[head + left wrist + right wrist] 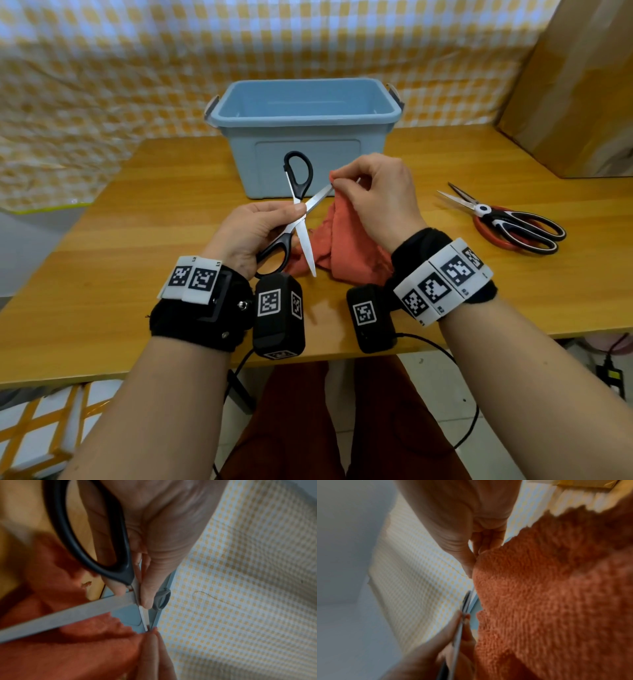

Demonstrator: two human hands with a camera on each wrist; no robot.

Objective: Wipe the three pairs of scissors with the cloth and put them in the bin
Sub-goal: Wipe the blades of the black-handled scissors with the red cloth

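Observation:
Black-handled scissors are spread wide open in front of the blue bin. My left hand pinches them at the pivot. One blade points back toward me; the other runs right into the orange cloth. My right hand pinches a fold of the cloth round that blade's tip, the rest trailing onto the table. Two more pairs, black-and-white scissors on top of red-handled ones, lie at the right.
The wooden table meets a yellow checked curtain behind the bin. A cardboard box stands at the back right. The bin holds nothing that I can see.

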